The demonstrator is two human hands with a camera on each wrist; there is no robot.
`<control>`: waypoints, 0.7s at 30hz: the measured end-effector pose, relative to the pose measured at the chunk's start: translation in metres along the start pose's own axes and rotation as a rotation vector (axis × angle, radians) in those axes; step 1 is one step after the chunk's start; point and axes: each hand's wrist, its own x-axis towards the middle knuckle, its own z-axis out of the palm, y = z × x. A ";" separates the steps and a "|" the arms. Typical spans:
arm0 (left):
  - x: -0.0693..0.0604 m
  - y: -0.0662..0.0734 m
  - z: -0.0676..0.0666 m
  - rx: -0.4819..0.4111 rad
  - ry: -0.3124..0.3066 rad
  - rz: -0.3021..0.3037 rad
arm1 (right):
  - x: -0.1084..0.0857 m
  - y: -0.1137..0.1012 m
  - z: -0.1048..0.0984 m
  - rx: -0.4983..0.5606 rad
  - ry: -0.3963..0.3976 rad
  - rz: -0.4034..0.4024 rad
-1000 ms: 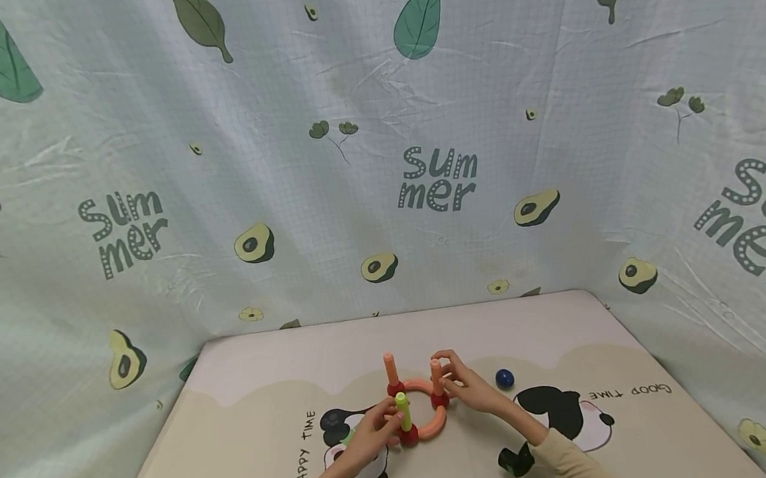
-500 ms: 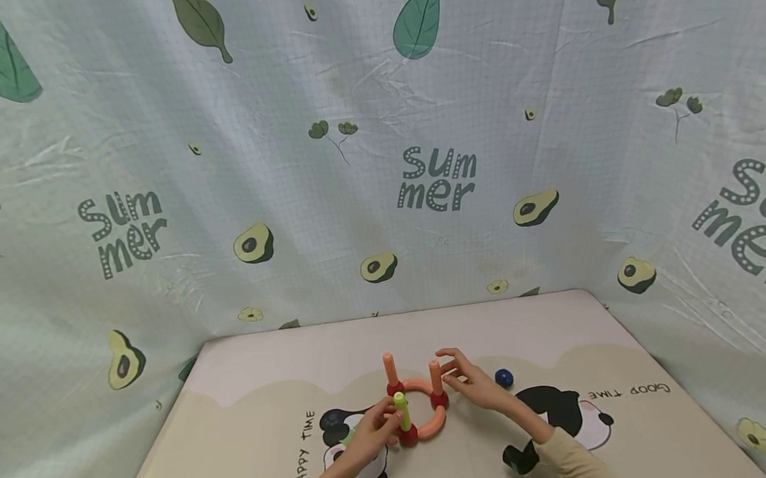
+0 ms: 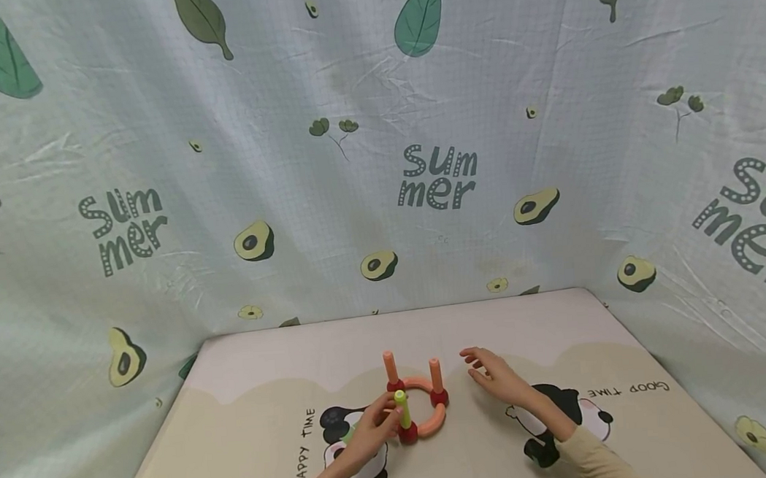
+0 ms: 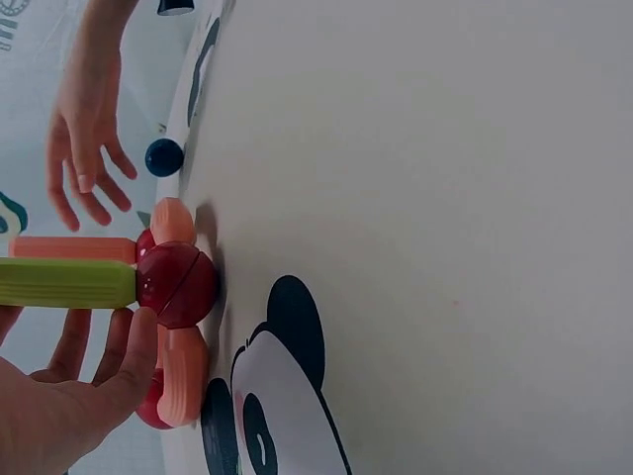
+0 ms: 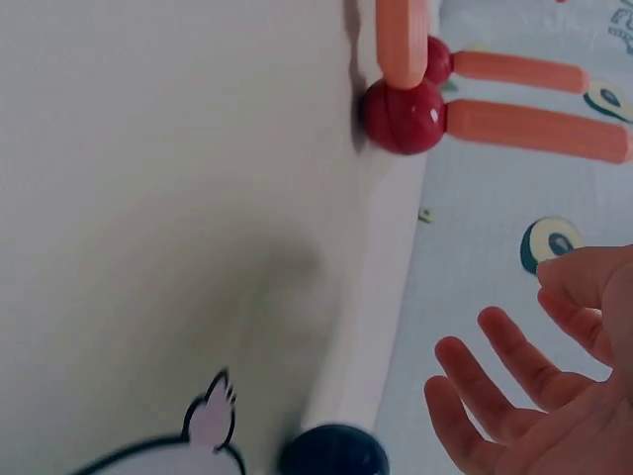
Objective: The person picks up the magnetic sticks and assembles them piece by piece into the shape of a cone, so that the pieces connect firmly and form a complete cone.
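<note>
A ring of curved orange pieces (image 3: 432, 424) joined by red balls (image 3: 439, 398) lies on the table, with two orange rods (image 3: 436, 376) standing up from it. At the near-left ball rises a yellow-green rod (image 3: 403, 410). My left hand (image 3: 371, 433) holds this rod low down between thumb and fingers; in the left wrist view a fingertip reaches the red ball (image 4: 178, 284). To the right of the ring, my right hand (image 3: 502, 379) hovers with loosely bent fingers, touching nothing. A dark blue ball (image 4: 164, 156) lies near it, hidden in the head view.
The table (image 3: 286, 369) carries a printed cover with panda drawings. A patterned cloth (image 3: 301, 200) hangs behind it and at both sides. A dark device (image 3: 541, 451) sits beside my right forearm.
My right hand has come away from the right orange rod and moved to the right, now covering the blue ball in the head view. The left hand and the ring stay put.
</note>
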 end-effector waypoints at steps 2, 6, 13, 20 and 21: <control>-0.002 0.004 0.000 -0.006 -0.004 0.004 | -0.002 0.003 -0.003 -0.054 0.025 -0.011; -0.009 0.020 0.000 -0.003 -0.006 0.014 | -0.006 0.010 -0.007 -0.183 0.087 -0.058; -0.014 0.033 0.001 0.024 -0.005 0.015 | -0.009 0.023 -0.011 -0.469 0.207 -0.150; -0.013 0.032 0.001 0.005 -0.017 -0.005 | -0.015 0.029 -0.012 -0.590 0.178 -0.105; -0.013 0.032 0.001 0.006 -0.016 -0.004 | -0.015 0.029 -0.013 -0.601 0.169 -0.101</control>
